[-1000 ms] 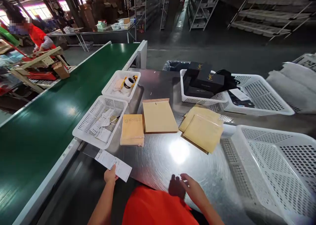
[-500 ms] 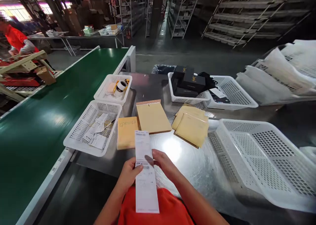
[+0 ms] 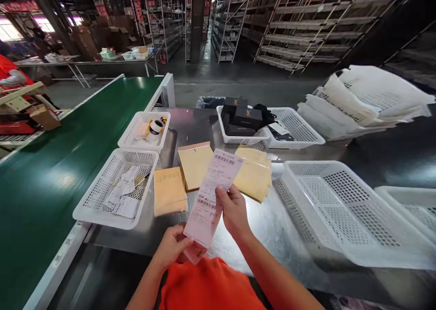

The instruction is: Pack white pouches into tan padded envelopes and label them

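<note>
A long white label slip point(image 3: 211, 196) with printed barcodes slants between my hands above the metal table point(image 3: 262, 223). My left hand point(image 3: 173, 246) pinches its lower end, where the paper bends under. On its right edge, near the middle, my right hand point(image 3: 233, 209) grips it between thumb and fingers. Behind the slip lie padded envelopes: an orange-brown stack point(image 3: 169, 189) on the left, a wide pale one point(image 3: 194, 162) in the middle, and a yellow pile point(image 3: 255, 176) on the right, partly covered by the paper.
A white basket point(image 3: 80, 205) holds paper slips, and another basket point(image 3: 124, 135) holds tape rolls. Black boxes point(image 3: 248, 118) fill a back basket. Large baskets point(image 3: 327, 201) stand right, white sacks point(image 3: 361, 105) behind. A green conveyor point(image 3: 85, 128) runs left; a person in red point(image 3: 15, 76) stands beyond it.
The slip has gone from upright to tilted right. My right hand has moved up onto its right edge, my left down to its lower end. The camera view has shifted right.
</note>
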Motion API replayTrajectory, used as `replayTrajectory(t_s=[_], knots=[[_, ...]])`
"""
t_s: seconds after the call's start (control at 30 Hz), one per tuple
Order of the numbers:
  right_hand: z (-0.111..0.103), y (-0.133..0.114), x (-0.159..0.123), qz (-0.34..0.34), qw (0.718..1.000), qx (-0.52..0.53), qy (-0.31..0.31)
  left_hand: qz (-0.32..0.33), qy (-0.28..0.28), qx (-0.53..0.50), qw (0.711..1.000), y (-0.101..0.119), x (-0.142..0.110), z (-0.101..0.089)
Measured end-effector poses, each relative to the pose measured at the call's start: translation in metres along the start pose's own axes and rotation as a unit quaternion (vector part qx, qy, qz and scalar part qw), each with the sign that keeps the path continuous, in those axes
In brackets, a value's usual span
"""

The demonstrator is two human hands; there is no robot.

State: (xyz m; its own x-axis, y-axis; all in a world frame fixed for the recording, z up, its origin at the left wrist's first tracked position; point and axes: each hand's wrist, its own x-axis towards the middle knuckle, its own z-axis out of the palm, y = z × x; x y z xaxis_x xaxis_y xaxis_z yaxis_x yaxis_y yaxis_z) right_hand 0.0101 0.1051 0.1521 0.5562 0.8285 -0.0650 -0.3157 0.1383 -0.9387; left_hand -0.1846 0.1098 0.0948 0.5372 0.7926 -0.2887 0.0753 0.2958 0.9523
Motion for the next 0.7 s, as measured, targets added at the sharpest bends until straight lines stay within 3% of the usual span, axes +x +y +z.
replayTrajectory(t_s=[0.07, 0.33, 0.47, 0.57, 0.7], knots=[[-0.005, -0.002, 0.008, 0.004, 1.0, 0.01, 0.022, 0.012, -0.028, 0.003, 1.0, 0.001, 0.0, -0.001], [-0.053, -0.015, 0.019, -0.012, 0.999, -0.004, 0.051, 0.008, 0.043, 0.169, 0.985, 0.004, -0.003, -0.014], [-0.07, -0.018, 0.018, -0.027, 0.997, -0.022, 0.063, 0.002, 0.048, 0.115, 0.992, 0.001, -0.007, -0.015], [-0.065, -0.007, 0.016, -0.002, 0.995, 0.025, 0.099, 0.008, 0.094, 0.054, 0.994, 0.004, -0.011, -0.016], [-0.034, 0.02, 0.013, 0.055, 0.991, 0.065, 0.105, 0.009, 0.131, 0.061, 0.989, 0.009, -0.025, -0.026]])
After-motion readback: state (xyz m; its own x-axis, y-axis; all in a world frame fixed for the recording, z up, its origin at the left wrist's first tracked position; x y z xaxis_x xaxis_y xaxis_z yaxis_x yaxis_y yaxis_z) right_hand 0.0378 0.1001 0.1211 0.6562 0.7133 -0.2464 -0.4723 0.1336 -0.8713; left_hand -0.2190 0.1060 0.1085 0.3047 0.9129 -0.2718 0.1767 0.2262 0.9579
